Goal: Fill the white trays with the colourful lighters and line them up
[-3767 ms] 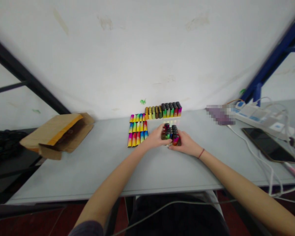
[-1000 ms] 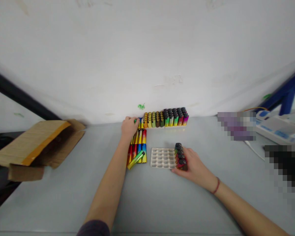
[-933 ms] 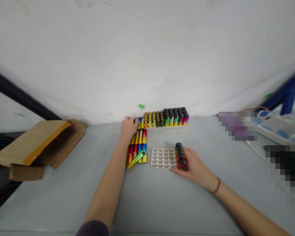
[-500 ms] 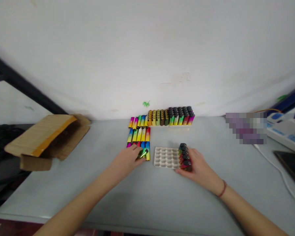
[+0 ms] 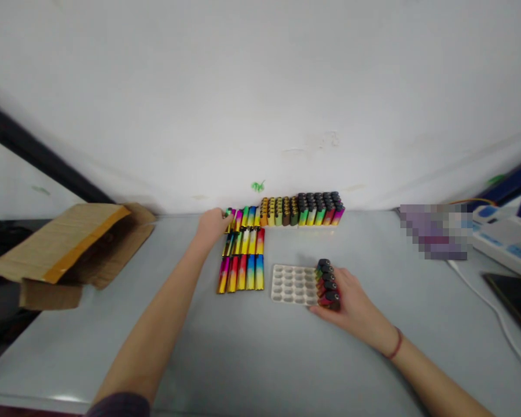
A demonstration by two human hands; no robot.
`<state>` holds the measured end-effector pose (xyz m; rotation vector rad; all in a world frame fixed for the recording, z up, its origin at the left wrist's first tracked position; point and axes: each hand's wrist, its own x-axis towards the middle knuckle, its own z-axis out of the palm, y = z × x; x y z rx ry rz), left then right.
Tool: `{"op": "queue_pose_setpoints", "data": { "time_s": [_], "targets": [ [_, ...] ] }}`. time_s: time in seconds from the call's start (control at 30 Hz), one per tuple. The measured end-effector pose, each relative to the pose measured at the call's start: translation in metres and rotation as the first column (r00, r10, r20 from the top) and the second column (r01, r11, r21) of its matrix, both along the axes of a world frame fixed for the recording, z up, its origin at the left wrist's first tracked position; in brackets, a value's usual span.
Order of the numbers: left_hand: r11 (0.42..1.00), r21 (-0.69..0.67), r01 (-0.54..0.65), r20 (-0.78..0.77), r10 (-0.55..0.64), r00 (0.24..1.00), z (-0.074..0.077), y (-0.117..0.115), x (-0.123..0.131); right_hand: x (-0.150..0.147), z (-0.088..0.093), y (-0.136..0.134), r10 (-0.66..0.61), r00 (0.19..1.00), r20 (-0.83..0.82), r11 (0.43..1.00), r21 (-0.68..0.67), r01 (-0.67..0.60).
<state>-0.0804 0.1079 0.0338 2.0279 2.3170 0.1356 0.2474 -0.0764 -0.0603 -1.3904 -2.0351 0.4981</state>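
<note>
My left hand (image 5: 212, 226) is at the left end of the back row of lying lighters (image 5: 246, 216), its fingers closed at a small lighter (image 5: 228, 213) that they partly hide. Two more rows lie closer to me, a middle row (image 5: 245, 241) and a front row (image 5: 242, 273) in shiny rainbow colours. A white tray (image 5: 293, 284) with round-cornered pockets sits to their right. Upright black-topped lighters (image 5: 327, 284) fill its right-hand column. My right hand (image 5: 351, 298) is wrapped round that column from the right, thumb at the tray's near corner.
Against the wall stand blocks of upright lighters, gold-topped (image 5: 279, 211) and black-topped (image 5: 320, 207). An opened cardboard box (image 5: 69, 246) lies at the left. On the right are a blurred purple item (image 5: 432, 229), a white power strip (image 5: 503, 234), a cable and a dark phone-like slab (image 5: 514, 298).
My left hand has moved from the front row, away from me and slightly left, to the back row's end. The front row is now uncovered. My right hand stays at the tray.
</note>
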Motion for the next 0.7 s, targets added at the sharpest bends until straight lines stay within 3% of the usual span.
{"op": "queue_pose_setpoints", "data": {
  "time_s": [0.13,0.27,0.47,0.7],
  "targets": [
    [0.999,-0.032,0.035,-0.053,-0.037,0.998,-0.015,0.024,0.008,-0.001,0.0,0.0,0.001,1.0,-0.008,1.0,0.008,-0.001],
    [0.996,0.047,0.076,0.065,-0.079,0.995,-0.026,0.022,-0.006,-0.002,0.003,-0.001,0.002,1.0,-0.005,1.0,-0.003,-0.002],
    [0.922,0.067,0.381,0.273,-0.384,0.882,-0.034,0.005,-0.037,-0.001,0.005,-0.001,0.015,1.0,0.001,1.0,-0.017,-0.014],
    [0.902,0.182,0.391,0.222,-0.425,0.878,-0.043,0.013,-0.029,-0.001,0.007,0.0,0.019,1.0,0.005,1.0,-0.023,-0.019]
  ]
}}
